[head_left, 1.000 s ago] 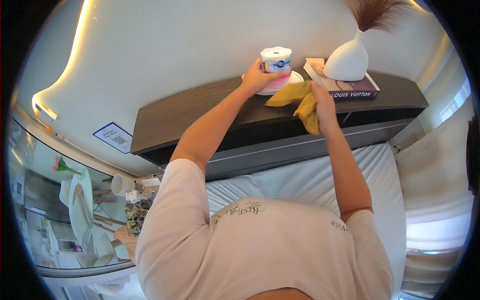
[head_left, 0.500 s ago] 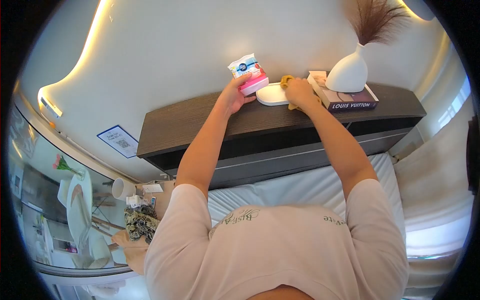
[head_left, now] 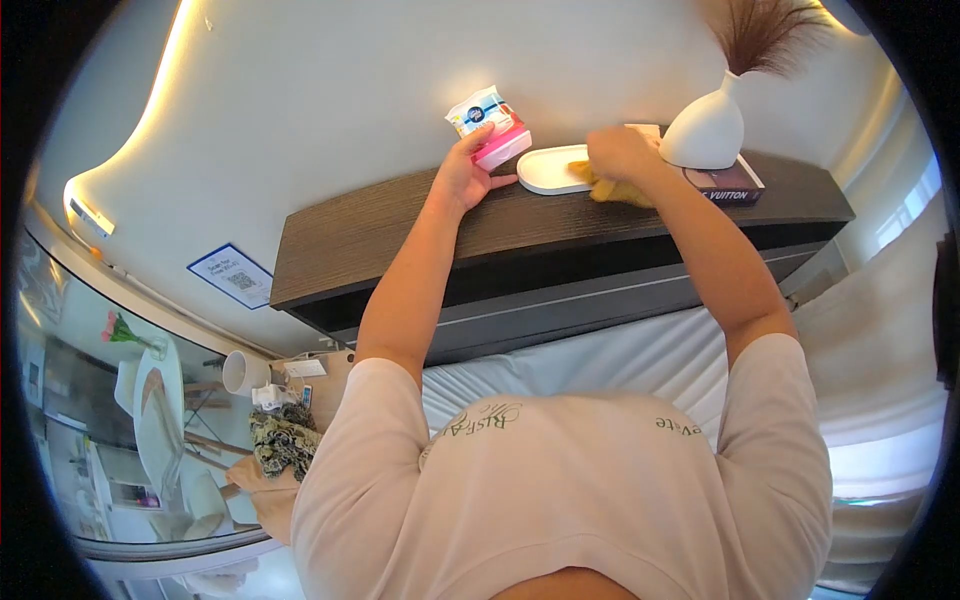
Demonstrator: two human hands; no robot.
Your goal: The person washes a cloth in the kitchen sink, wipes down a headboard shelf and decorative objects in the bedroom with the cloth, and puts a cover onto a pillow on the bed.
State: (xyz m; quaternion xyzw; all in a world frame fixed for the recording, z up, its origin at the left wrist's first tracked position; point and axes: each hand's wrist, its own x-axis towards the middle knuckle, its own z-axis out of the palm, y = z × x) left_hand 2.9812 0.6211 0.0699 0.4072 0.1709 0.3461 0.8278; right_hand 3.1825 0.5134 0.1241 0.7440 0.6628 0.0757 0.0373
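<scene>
My left hand (head_left: 462, 178) grips a pink-and-white packet (head_left: 503, 148) with a round blue logo, raised just above the back of the dark wooden shelf. One of its fingers stretches toward the end of a white oval tray (head_left: 540, 185) and seems to touch it. Over the tray's right end, my right hand (head_left: 622, 158) is closed on a mustard-yellow cloth (head_left: 622, 192). Part of the cloth rests in the tray and part hangs at its front right side. The fingertips of that hand are hidden behind its back.
Right of the tray, a white vase (head_left: 703, 130) with brown plumes stands on a thick book (head_left: 735, 187). The dark wooden shelf (head_left: 370, 225) runs above a grey padded surface (head_left: 560, 365). At lower left, a side table carries a white cup (head_left: 245, 372) and a patterned cloth (head_left: 283, 440).
My right hand has moved right with the cloth, from the tray's middle toward the book, uncovering more of the tray. My left hand still holds the packet, nearly in place.
</scene>
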